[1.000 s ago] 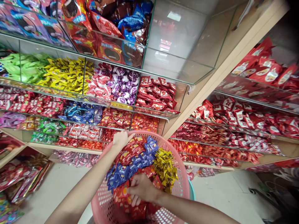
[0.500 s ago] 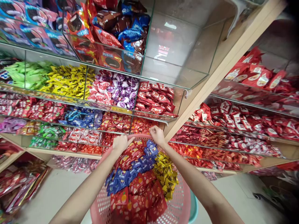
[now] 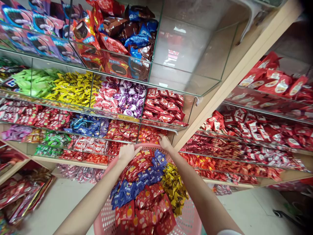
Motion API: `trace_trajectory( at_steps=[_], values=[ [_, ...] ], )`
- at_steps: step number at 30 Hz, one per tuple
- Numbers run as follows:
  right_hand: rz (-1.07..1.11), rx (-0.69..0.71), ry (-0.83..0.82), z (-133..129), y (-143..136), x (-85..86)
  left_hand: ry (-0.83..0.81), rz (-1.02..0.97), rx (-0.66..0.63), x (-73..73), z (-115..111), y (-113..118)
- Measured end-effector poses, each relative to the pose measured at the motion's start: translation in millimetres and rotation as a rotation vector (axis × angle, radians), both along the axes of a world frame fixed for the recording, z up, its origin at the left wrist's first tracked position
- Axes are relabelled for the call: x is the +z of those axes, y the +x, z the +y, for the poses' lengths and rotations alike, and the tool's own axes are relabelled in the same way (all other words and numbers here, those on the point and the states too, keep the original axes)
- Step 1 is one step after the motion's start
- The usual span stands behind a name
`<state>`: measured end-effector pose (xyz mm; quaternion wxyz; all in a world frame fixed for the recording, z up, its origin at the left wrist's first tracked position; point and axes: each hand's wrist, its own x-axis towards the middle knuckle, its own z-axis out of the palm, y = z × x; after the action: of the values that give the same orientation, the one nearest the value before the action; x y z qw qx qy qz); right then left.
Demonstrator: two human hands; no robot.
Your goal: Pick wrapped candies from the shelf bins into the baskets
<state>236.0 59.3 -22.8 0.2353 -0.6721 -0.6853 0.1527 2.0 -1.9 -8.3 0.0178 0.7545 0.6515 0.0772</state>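
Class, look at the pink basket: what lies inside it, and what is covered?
The basket holds red packets on either side of blue packets, with yellow packets to the right. Whatever lies beneath the top ones is covered and cannot be seen.

Hands (image 3: 127, 153), forearms (image 3: 91, 195) bare; pale sleeve edge (image 3: 229, 232) on right

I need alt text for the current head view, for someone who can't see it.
A pink perforated basket of red, blue and yellow wrapped packets is held at its far rim by a person's left hand, while the right hand is at red packets on the glass-fronted shelves beyond. Wrapped goods in many colours line them.
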Motion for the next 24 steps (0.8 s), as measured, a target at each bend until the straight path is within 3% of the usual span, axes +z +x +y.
trace_trajectory(
  at_steps=[7,12,24],
  values=[
    [0.017,-0.02,0.149,-2.6,4.1,-2.5,0.016,0.007,-0.002,0.2,0.3,0.1],
    [0.024,-0.003,0.228,-13.0,1.4,5.5,0.027,0.008,0.002,2.3,-1.0,0.1],
    [0.264,0.106,0.408,-80.4,-12.3,70.5,-0.012,-0.008,-0.001,1.1,0.7,-0.2]
  ],
)
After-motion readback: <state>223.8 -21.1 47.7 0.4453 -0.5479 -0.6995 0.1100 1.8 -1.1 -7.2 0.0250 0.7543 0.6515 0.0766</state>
